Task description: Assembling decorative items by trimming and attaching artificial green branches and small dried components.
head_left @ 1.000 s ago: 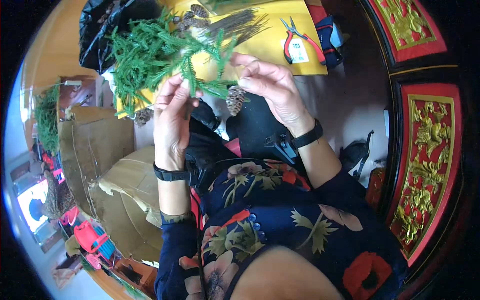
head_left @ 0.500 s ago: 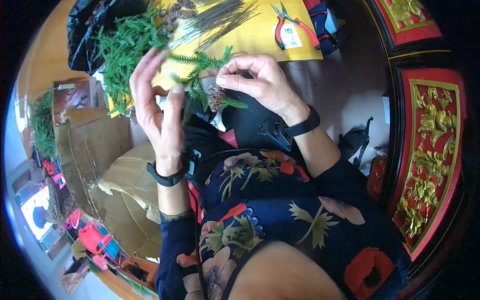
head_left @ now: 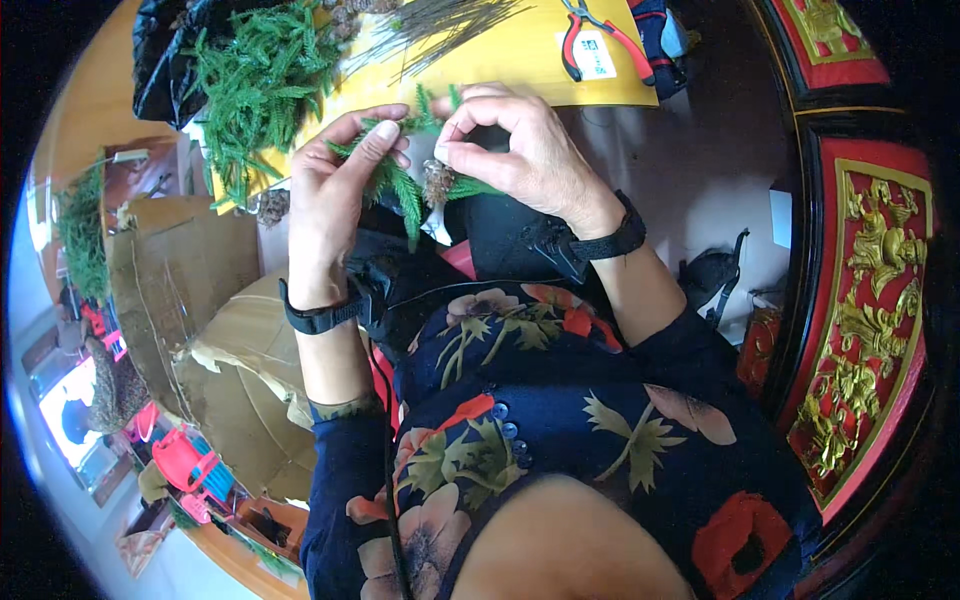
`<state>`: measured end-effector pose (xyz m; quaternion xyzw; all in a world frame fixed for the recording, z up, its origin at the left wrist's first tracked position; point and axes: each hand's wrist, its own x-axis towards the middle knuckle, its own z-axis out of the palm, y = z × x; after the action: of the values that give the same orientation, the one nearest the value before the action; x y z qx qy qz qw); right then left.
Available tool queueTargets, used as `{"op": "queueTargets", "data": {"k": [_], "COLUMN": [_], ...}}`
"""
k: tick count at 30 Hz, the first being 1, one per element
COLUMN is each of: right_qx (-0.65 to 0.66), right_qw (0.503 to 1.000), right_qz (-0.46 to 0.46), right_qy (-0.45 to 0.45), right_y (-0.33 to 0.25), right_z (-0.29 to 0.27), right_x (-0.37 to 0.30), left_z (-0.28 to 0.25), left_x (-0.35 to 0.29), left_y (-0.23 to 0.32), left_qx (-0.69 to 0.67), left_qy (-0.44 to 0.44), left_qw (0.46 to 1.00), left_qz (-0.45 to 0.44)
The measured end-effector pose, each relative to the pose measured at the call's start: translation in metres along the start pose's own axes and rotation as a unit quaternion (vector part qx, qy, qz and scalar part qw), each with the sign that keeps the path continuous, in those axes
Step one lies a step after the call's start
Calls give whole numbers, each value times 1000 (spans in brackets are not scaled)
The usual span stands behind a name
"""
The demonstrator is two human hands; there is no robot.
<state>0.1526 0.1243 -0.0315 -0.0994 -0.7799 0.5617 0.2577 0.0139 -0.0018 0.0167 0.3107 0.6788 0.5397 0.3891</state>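
Observation:
In front of my lap, both hands hold a green artificial pine sprig and a small brown pine cone. My left hand is closed on the sprig's left side, thumb against fingers. The cone hangs just under the thumb and forefinger of my right hand, which pinch at its top; whether a wire is between them is too small to tell. Sprig needles show above, between and below the two hands. Part of the sprig is hidden behind my fingers.
A yellow board bears a pile of green sprigs, dark thin wires and red-handled pliers. A black plastic bag lies far left. Cardboard stands at left; a carved red-and-gold panel at right.
My left hand, apart from the sprig with fingers spread half a second ago, has moved in and closed on it. The right hand keeps its pinch at the pine cone.

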Motion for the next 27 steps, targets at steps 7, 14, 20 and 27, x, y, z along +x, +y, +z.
{"op": "queueTargets", "data": {"k": [7, 14, 20, 27], "right_qx": [0, -54, -66, -122], "right_qw": [996, 994, 992, 979], "right_qz": [55, 53, 29, -22], "right_qy": [64, 73, 107, 160], "right_y": [6, 5, 6, -2], "right_z": [4, 8, 11, 16], "right_x": [-4, -4, -3, -3], "left_z": [7, 17, 29, 32], "left_x": [-4, -11, -15, -13], "left_y": [-12, -16, -17, -25], "left_qx": [-35, -46, -59, -224], "left_qy": [56, 93, 97, 126], "left_qw": [998, 994, 993, 964], "left_qz": [-1, 43, 21, -73]}}
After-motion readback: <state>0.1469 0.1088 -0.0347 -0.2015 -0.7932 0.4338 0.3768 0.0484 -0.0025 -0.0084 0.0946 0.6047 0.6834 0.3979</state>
